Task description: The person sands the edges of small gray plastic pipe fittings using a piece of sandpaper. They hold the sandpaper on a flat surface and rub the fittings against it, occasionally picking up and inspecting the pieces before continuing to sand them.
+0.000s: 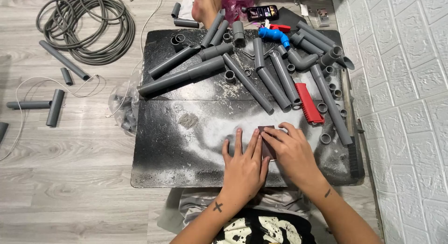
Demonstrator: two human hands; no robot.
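Left hand (243,165) lies flat, fingers spread and extended, palm down on the dusty black work board (158,169) in the lower centre of the frame; it grasps nothing. Right hand (290,153) sits just beside it, overlapping the left fingertips, its fingers pressed on a small dark brown sheet, apparently sandpaper (267,130), which lies flat on the board between the two hands. Whether the right fingers pinch the sheet or only press it cannot be told.

White powder covers the board's middle. Across the upper half of the board lie many grey plastic pipes (179,77) and short grey couplings, some crossing one another. A red-handled tool (308,102) lies right of centre, just above the right hand. A blue elbow fitting (274,36) sits at upper centre-right. A small grey ring (325,138) stands right of the right hand.

On the wooden floor, upper left, rests a coiled grey hose (86,27); loose pipe pieces (55,106) lie at the left edge.
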